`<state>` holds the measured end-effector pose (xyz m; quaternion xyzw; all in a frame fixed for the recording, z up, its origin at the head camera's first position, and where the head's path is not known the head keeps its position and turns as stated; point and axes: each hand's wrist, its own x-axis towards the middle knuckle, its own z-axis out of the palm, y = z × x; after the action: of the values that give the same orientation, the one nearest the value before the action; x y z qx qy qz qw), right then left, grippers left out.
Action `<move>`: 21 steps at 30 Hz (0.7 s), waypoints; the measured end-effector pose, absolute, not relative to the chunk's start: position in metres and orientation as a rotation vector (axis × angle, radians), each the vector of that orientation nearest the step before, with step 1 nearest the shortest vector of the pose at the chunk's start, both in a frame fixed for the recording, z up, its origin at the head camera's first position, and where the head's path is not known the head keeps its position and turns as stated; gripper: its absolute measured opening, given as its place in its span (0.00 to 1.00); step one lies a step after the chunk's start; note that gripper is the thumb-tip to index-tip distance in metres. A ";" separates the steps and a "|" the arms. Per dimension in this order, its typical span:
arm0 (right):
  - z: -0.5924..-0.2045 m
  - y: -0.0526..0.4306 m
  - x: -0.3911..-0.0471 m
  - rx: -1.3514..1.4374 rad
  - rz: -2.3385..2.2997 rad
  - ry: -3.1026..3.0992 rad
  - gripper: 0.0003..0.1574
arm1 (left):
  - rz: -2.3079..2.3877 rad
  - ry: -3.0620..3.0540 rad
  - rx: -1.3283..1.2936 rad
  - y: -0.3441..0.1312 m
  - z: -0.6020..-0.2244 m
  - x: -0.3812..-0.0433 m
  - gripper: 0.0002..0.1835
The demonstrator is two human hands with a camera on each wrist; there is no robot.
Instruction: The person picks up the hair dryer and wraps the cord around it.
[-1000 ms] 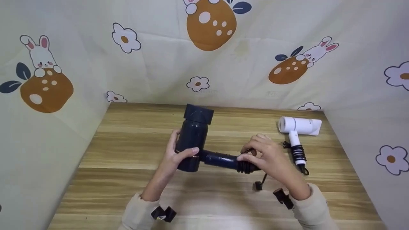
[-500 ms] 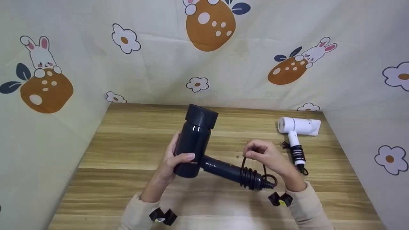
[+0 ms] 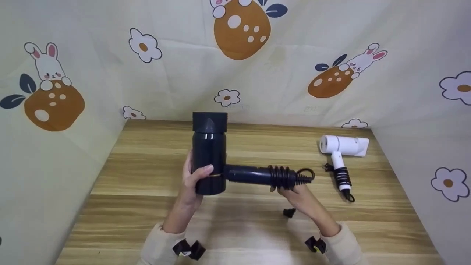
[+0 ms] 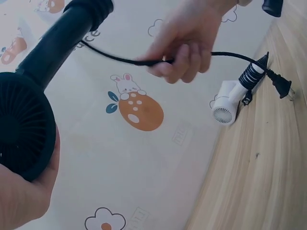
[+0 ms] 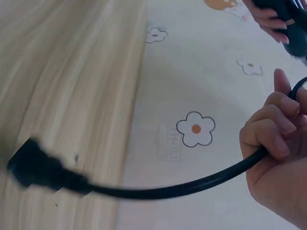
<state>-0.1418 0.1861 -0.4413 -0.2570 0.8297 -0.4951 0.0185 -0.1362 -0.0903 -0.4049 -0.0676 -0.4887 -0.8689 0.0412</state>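
Note:
A dark hair dryer (image 3: 209, 151) is held above the table by my left hand (image 3: 191, 184), whose thumb lies across the barrel near its rear end. Its handle points right, with several turns of black cord (image 3: 281, 177) wound round the far end. Below that end, partly hidden by the handle in the head view, my right hand (image 3: 300, 198) grips the free length of cord. In the left wrist view the cord (image 4: 230, 54) runs through the curled fingers of the right hand (image 4: 187, 48). The plug (image 5: 36, 165) dangles from the loose end in the right wrist view.
A white hair dryer (image 3: 344, 145) lies at the right of the wooden table (image 3: 147, 158), black cord wrapped round its handle. Patterned cloth (image 3: 176, 73) walls stand behind and at both sides of the table.
My right hand has passed from above the handle to below it, still holding the cord. The dark hair dryer has shifted left, and its handle has swung up to nearly level.

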 end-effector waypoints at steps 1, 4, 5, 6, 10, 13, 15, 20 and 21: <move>-0.442 0.184 -0.140 -0.801 -1.490 2.612 0.11 | -2.654 -1.473 -0.169 -0.090 -0.404 -0.137 0.27; -0.444 0.178 -0.134 -0.815 -1.468 2.581 0.13 | -2.625 -1.435 -0.068 -0.089 -0.403 -0.139 0.25; -0.443 0.177 -0.132 -0.823 -1.438 2.586 0.13 | -2.613 -1.434 -0.036 -0.089 -0.403 -0.139 0.24; -0.442 0.175 -0.130 -0.838 -1.416 2.585 0.12 | -2.605 -1.435 -0.007 -0.088 -0.403 -0.140 0.24; -0.438 0.172 -0.121 -0.895 -1.299 2.597 0.13 | -2.587 -1.445 0.088 -0.088 -0.405 -0.141 0.22; -0.433 0.171 -0.115 -0.972 -1.235 2.655 0.14 | -2.569 -1.480 0.128 -0.088 -0.408 -0.142 0.22; -0.431 0.170 -0.112 -1.018 -1.221 2.709 0.13 | -2.553 -1.505 0.145 -0.089 -0.409 -0.143 0.23; -0.426 0.170 -0.105 -1.147 -1.192 2.906 0.09 | -2.522 -1.549 0.163 -0.090 -0.413 -0.144 0.24; -0.425 0.170 -0.104 -1.198 -1.182 2.951 0.08 | -2.521 -1.559 0.162 -0.090 -0.413 -0.144 0.24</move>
<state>-0.1044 0.1698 -0.4254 -0.3499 0.8616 -0.3451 -0.1275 -0.1438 -0.0899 -0.4133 0.0544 -0.5232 -0.8461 0.0865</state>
